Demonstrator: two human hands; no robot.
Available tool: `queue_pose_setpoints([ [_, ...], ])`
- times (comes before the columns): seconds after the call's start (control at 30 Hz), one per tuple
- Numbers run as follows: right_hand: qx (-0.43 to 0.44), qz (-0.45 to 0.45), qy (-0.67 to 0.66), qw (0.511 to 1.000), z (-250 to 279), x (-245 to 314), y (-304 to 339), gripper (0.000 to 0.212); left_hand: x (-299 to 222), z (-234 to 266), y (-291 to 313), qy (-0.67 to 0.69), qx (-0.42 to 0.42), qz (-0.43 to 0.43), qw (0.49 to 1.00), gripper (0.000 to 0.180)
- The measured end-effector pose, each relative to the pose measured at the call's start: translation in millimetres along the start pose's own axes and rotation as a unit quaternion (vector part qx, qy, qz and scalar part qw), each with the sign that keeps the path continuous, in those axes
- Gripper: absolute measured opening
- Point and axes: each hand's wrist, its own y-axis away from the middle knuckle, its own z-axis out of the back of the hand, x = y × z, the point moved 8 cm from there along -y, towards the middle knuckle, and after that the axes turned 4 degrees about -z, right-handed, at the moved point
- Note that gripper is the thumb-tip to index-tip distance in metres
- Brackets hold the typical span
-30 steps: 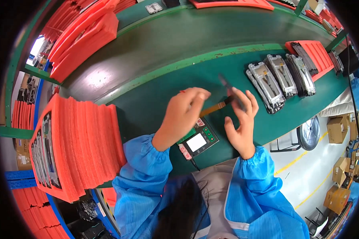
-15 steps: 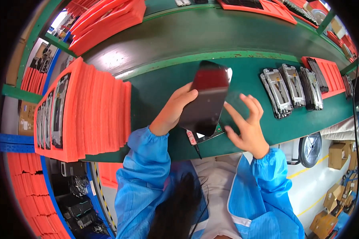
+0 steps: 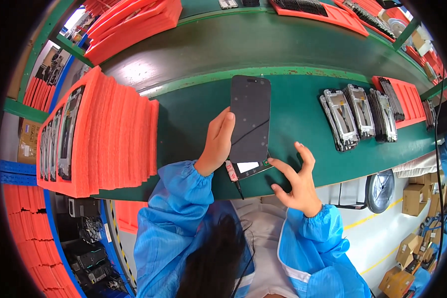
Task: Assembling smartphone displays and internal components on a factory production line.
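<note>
My left hand grips a dark phone screen panel by its left edge, thumb on the front face. The panel stands nearly upright, its dark front showing small pale spots. Below it on the green bench lies a flat dark device with a white patch and a small green spot, partly hidden by the panel. A plug wrapped in pale, red-marked tape with a black cable sits at the device's left end. My right hand has its fingers apart, the index fingertip at the green spot; contact is hard to tell.
A tall stack of red foam trays stands at the left, phone parts in its outer tray. Rows of metal phone frames lie on the right, beside another red tray. A dark raised shelf runs along the back.
The panel has swung from a tilt to nearly upright and shifted slightly left. My right hand has moved down, its index finger now at the device's green spot.
</note>
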Motion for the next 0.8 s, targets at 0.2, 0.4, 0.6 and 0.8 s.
queue_pose_setpoints([
  [0.2,-0.019,0.012,0.011,1.000,2,0,0,0.049,2,1,-1,0.010,-0.022,-0.009,1.000,0.039],
  [0.4,-0.037,0.000,-0.020,0.999,4,0,3,0.046,5,2,-1,0.040,-0.037,0.019,0.998,0.036],
  [0.6,-0.040,0.007,-0.049,0.998,16,19,-3,0.046,10,5,-2,0.065,-0.042,0.036,0.996,0.035],
  [0.8,0.223,0.277,-0.762,0.541,81,153,-31,0.050,8,4,1,0.102,-0.035,0.050,0.993,0.035],
])
